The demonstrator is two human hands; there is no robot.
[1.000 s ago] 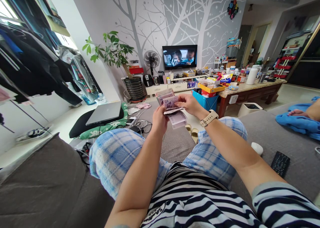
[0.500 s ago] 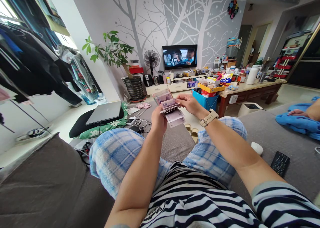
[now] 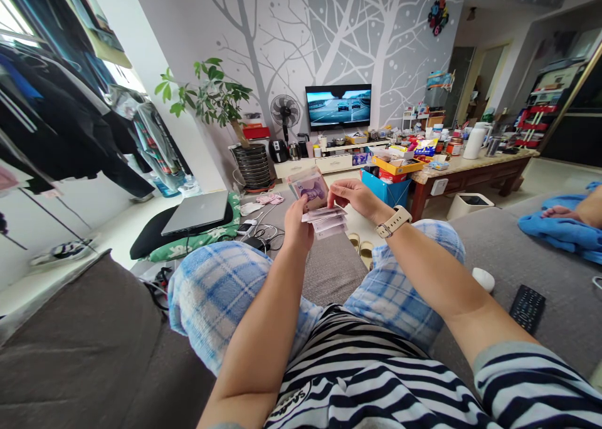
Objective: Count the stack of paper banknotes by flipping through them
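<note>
My left hand (image 3: 296, 225) is closed around a stack of purple banknotes (image 3: 312, 189), its thumb lying across their front. The upper part of the stack stands up, tilted back. Several notes are folded down over the fingers, and their pale edges fan out towards me. My right hand (image 3: 355, 197), with a beige-strapped watch (image 3: 393, 222) on its wrist, is at the right side of the stack. Its thumb and forefinger are bent close together at the notes' edge; the exact contact is small and partly hidden.
I sit on a grey sofa (image 3: 329, 275). A laptop (image 3: 196, 214) lies on cushions to the left beside cables. To the right are a remote control (image 3: 527, 308) and another person's foot (image 3: 562, 212) on blue cloth. A cluttered table (image 3: 463, 173) stands ahead, near a bin (image 3: 469, 206).
The note that my right fingers held upright has been folded down onto the fanned ones. The front of the standing stack now shows more. The television picture has changed.
</note>
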